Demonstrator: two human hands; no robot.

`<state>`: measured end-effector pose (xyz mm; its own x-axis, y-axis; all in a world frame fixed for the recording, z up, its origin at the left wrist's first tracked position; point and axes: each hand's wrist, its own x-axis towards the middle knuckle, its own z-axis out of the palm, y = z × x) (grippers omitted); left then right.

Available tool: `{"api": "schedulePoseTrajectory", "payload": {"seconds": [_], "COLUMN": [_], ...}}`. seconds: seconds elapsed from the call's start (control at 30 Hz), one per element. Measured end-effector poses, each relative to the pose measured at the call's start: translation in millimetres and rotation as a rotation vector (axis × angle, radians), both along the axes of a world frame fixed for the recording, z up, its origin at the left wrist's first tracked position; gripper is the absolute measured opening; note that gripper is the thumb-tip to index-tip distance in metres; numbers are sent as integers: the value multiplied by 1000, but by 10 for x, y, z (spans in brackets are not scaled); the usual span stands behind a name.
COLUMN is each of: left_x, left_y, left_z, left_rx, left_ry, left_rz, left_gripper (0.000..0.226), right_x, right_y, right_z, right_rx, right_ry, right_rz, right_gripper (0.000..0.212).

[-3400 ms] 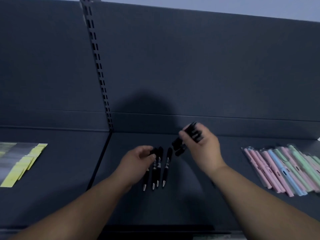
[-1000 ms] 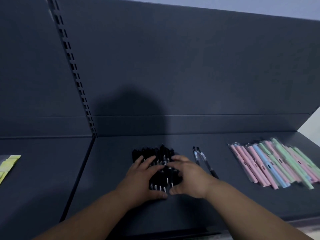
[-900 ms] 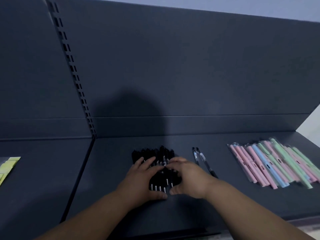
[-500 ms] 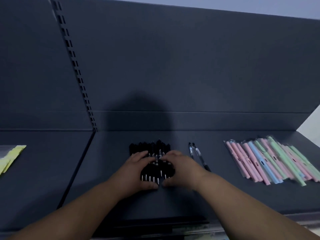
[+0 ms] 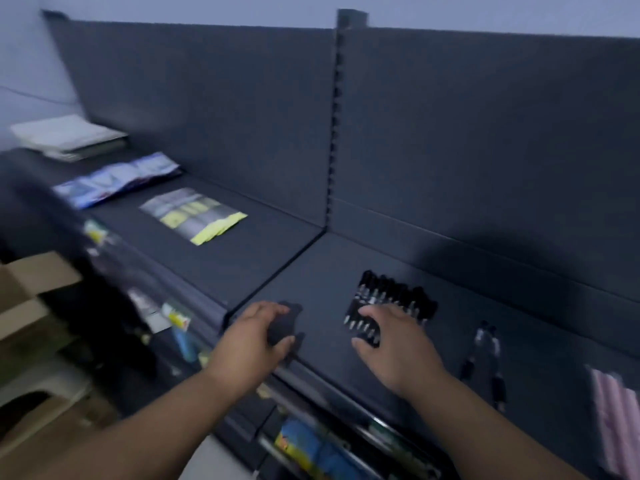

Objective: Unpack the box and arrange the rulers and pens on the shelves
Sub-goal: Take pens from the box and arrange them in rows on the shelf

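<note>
While your right grip (image 5: 398, 344) lies flat, fingers spread over the near ends of the black pens (image 5: 394, 299), your left grip (image 5: 256, 336) hovers loosely curved and holding nothing at the front lip of the shelf (image 5: 322, 268). The black pens lie side by side in one tight row in the right-hand bay, silver tips toward you. To square the row well, by the look of it, press lightly with straight fingers and line the tips up with the shelf edge. Round barrels will likely roll and fan out if you push them from one end only. Two loose pens (image 5: 485, 358) lie apart to the right and seem due for a place of their own. Pink pens (image 5: 611, 407) in clear sleeves show at the right edge, blurred. In the left bay lies a spread of rulers (image 5: 194, 216), grey with yellow ends, with blue-and-white packets (image 5: 114, 180) beyond them. A cardboard box (image 5: 31, 282) stands low on your left with its flaps open; what it holds cannot be told from this view.
</note>
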<state>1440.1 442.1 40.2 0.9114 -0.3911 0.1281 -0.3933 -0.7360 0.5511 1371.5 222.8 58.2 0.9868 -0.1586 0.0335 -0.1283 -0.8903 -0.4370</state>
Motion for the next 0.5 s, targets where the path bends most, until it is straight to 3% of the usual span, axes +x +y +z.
{"api": "schedulePoseTrajectory", "payload": {"seconds": [0.3, 0.5], "left_x": [-628, -1064], "left_y": [1915, 3356], "left_z": [-157, -356], "left_rx": [64, -98], "left_ry": [134, 225], "left_rz": [434, 712], "left_gripper": [66, 71], "right_x": [123, 167], "right_y": [1558, 2926], "right_z": [-95, -456], "right_rx": [115, 284], "right_ry": [29, 163], "right_rz": [312, 345], "right_gripper": [52, 54]}}
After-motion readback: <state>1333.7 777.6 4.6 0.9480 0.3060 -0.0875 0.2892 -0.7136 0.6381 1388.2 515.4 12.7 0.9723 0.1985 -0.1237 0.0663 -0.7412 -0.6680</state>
